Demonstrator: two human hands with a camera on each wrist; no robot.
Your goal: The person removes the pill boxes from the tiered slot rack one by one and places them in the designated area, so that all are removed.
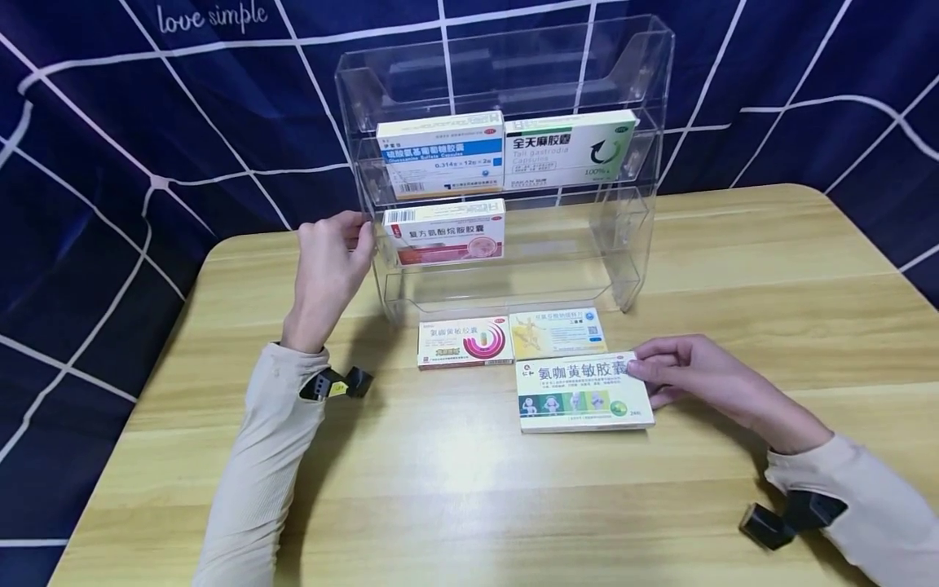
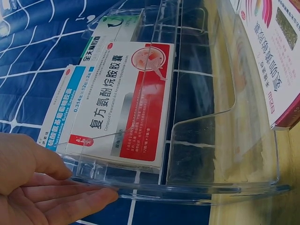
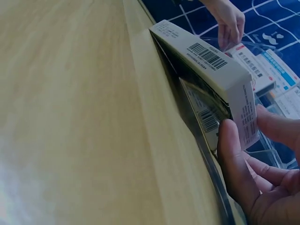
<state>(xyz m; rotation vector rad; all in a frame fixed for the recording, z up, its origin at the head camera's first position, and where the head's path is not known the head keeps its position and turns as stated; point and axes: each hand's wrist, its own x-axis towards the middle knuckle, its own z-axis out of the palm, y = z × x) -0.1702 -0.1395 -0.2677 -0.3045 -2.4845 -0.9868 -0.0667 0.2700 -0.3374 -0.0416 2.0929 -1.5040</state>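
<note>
My right hand (image 1: pixel 700 379) pinches a white and green medicine box (image 1: pixel 584 393) by its right end, thumb against fingers. In the right wrist view that box (image 3: pixel 211 61) is tilted, with one long edge toward the table. My left hand (image 1: pixel 330 261) grips the left side edge of a clear acrylic display rack (image 1: pixel 506 285); in the left wrist view the thumb and fingers (image 2: pixel 84 201) meet at the side panel. On the rack's tiers stand a red and white box (image 1: pixel 447 235), a blue and white box (image 1: pixel 443 159) and a green and white box (image 1: pixel 568 151).
In front of the rack, a pink-ringed box (image 1: pixel 465 341) and a yellow and white box (image 1: pixel 559 330) lie side by side on the wooden table (image 1: pixel 411 505). A dark blue cloth (image 1: pixel 792 49) with white lines hangs behind.
</note>
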